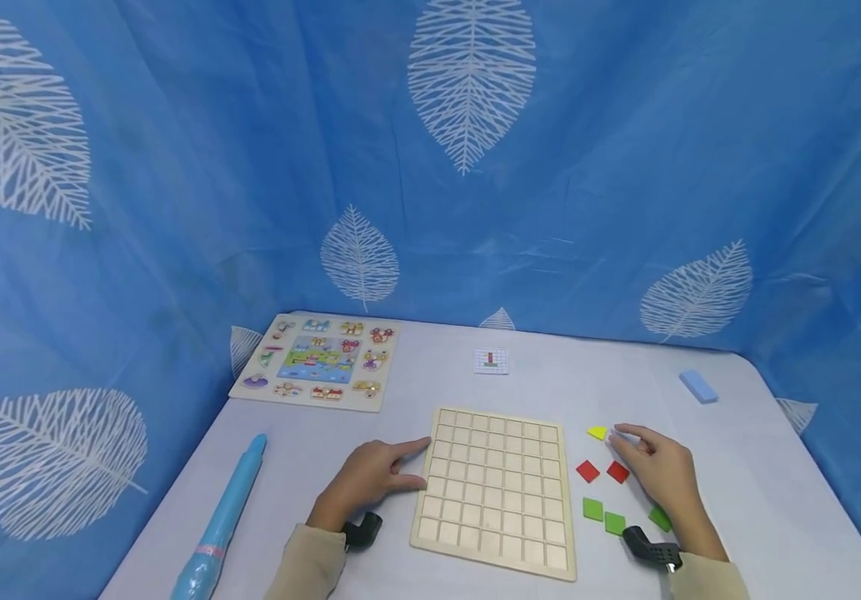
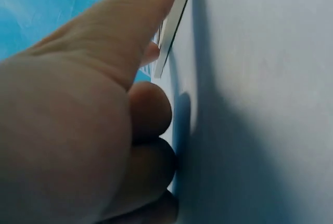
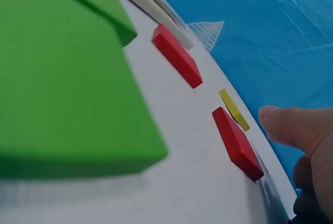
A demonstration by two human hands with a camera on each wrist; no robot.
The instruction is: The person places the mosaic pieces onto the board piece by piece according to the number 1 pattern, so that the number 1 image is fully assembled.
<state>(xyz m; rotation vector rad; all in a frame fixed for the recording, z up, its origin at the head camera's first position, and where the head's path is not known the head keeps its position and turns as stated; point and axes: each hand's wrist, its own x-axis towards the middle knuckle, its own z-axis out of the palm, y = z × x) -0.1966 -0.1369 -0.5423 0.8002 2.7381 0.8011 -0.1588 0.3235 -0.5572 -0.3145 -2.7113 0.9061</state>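
My left hand [image 1: 366, 475] lies at the left edge of a wooden grid board [image 1: 493, 492], its extended index finger and thumb against the rim and spread apart. The other fingers curl under the palm in the left wrist view. Over to the right, my right hand [image 1: 655, 467] hovers above the table beside a yellow quarter-round piece [image 1: 597, 432], index finger and thumb apart. Below it lie a red square [image 1: 588, 471] and another red square [image 1: 618, 472]. Nearer me are several green squares [image 1: 593, 509], one partly hidden by the right wrist. The right thumb [image 3: 286, 122] shows in the right wrist view.
A picture puzzle board [image 1: 313, 362] lies at the back left, and a long light-blue tube-like object [image 1: 222, 521] at the left. A small printed grid card [image 1: 491, 361] is behind the board. At the back right sits a blue block [image 1: 698, 387]. Blue leaf-patterned cloth [image 1: 550, 208] surrounds the table.
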